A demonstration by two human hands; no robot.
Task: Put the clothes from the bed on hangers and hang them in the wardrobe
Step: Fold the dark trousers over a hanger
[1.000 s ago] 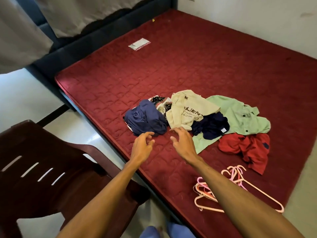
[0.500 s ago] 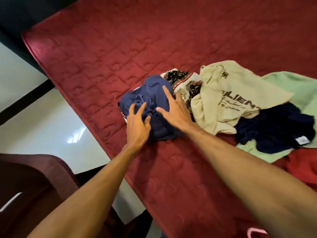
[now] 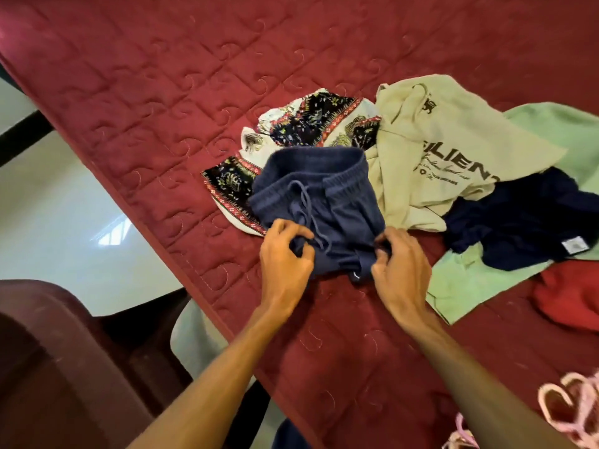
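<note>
Though both hands cover the near edge of the blue shorts point(image 3: 324, 202), the grip is plain enough: the left hand point(image 3: 285, 257) has its fingers curled into a bunch of the cloth, and the right hand point(image 3: 400, 267) pinches a fold at the other side. How far the shorts reach beneath the hands cannot be made out. They lie on the mattress point(image 3: 162, 92) near its edge, with a ribbed elastic waistband and a loose drawstring facing up. They partly cover a patterned garment point(image 3: 308, 124) with dark floral panels and red borders. Just beside them is a crumpled beige T-shirt point(image 3: 437, 140); a fold cuts off its dark lettering. A navy garment point(image 3: 518, 218) with a small white label rests on a pale green shirt point(image 3: 470, 280), which runs out of the picture on the right. So does a red garment point(image 3: 570, 296). Only the curved ends of some pink hangers point(image 3: 570, 413) show in the bottom corner. The mattress is dark red, quilted in squares with stitched swirls. A dark brown plastic chair point(image 3: 64, 367) stands on the glossy pale floor point(image 3: 64, 222)
</note>
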